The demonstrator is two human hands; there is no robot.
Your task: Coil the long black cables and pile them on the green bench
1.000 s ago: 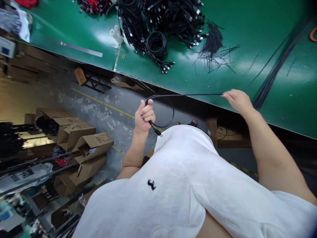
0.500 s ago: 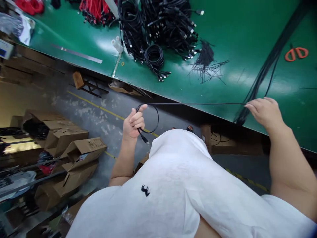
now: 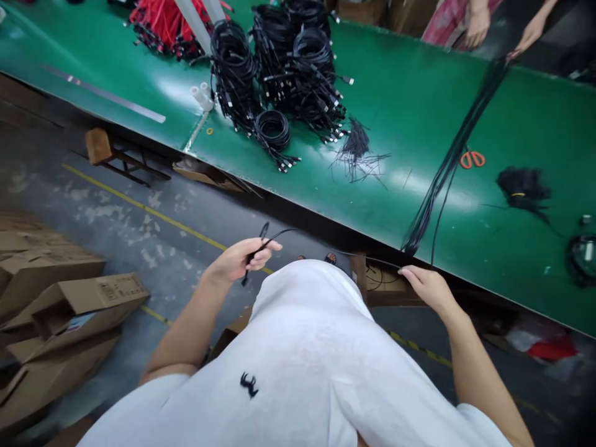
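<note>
A thin black cable (image 3: 285, 231) runs between my two hands, in front of the table edge. My left hand (image 3: 244, 257) is closed around a small loop of it, with a cable end hanging below the fingers. My right hand (image 3: 428, 285) pinches the same cable farther along, just below the table edge. Close above it, a bundle of long black cables (image 3: 447, 167) lies across the green table, its near end at the edge. One strand hangs apart from that bundle.
Coiled black cables (image 3: 298, 68), red cables (image 3: 174, 28), a pile of black ties (image 3: 357, 139), orange scissors (image 3: 472, 159) and a steel ruler (image 3: 112, 96) lie on the green table (image 3: 391, 93). Another person's hands (image 3: 531, 37) hold the bundle's far end. Cardboard boxes (image 3: 93, 304) stand at left.
Both hands have come lower, and my right hand has moved off the table toward me. The cable, straight before, now sags. The view has shifted, bringing another person's hands into sight.
</note>
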